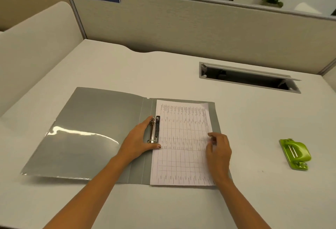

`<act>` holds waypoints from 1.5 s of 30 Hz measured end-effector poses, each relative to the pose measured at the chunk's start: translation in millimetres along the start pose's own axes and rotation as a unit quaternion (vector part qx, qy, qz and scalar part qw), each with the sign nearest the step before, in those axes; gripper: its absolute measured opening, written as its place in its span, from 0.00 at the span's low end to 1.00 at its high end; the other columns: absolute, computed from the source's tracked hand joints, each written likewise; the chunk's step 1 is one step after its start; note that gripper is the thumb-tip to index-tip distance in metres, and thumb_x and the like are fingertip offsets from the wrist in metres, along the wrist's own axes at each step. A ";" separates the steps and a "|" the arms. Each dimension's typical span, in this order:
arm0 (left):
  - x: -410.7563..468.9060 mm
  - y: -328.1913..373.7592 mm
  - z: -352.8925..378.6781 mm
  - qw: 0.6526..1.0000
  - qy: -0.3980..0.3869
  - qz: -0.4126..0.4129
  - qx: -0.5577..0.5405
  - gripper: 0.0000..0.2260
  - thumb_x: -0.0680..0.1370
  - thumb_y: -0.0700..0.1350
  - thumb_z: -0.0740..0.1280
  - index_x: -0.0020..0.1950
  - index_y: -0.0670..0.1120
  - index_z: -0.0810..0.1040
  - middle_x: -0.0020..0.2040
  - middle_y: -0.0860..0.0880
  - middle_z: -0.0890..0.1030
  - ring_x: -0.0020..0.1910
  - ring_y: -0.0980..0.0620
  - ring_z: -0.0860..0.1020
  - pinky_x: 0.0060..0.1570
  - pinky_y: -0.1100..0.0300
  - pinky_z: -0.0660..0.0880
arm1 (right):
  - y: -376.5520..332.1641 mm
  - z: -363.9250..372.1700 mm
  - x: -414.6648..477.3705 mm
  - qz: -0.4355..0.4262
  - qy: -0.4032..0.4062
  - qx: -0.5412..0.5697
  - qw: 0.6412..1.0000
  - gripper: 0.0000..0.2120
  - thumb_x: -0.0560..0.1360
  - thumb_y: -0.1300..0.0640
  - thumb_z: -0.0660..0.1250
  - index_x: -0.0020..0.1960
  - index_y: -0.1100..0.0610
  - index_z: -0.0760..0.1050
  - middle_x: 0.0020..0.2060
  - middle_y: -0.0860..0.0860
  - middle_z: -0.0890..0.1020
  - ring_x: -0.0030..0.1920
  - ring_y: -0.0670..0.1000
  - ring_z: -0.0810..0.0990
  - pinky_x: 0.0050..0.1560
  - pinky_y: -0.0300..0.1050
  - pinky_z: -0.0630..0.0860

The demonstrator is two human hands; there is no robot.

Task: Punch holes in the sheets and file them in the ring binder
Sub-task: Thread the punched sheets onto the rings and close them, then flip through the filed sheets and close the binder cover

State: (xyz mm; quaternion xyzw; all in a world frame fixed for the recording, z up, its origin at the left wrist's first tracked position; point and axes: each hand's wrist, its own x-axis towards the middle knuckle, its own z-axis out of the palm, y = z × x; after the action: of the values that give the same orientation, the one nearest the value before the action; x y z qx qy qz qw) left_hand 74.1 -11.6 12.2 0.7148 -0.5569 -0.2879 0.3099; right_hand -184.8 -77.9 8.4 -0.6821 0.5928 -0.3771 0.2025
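Two hands work over a grey binder [91, 119] lying open and flat near the front edge of our desk [181, 69]. A broad stretch of desk runs behind it to the partition [181, 25], broken at back right by a cable slot [249, 78] with its lid raised. More desk lies between the binder and the green hole punch [295, 153], well apart on the right.

Our left hand [138, 141] is released, its fingers straight along the left side of the metal rings [154, 130] and its thumb tip touching the sheets' left edge. Our right hand [220, 150] has its fingers curled at the sheets' right edge. We cannot tell whether it pinches or only rests.

The printed sheets [181, 138] lie in the binder's right half, left edge at the rings. We cannot tell whether they are threaded. The left cover carries a glossy clear pocket.
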 end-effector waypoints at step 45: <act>-33.8 113.7 63.8 0.976 0.087 -0.048 -0.196 0.11 0.78 0.51 0.65 0.57 0.49 0.82 0.55 0.56 0.81 0.47 0.61 0.80 0.49 0.67 0.76 | -42.9 -66.3 -30.3 0.173 -0.138 0.062 0.973 0.16 0.81 0.48 0.53 0.65 0.51 0.68 0.53 0.46 0.76 0.49 0.48 0.77 0.43 0.33 0.73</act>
State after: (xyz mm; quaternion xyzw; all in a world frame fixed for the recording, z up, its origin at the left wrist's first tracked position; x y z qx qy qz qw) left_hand -51.7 -7.8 60.3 0.6885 -0.4255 -0.3427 0.4769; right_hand -207.1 -28.2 73.2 -0.6006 0.6440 -0.2746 0.3862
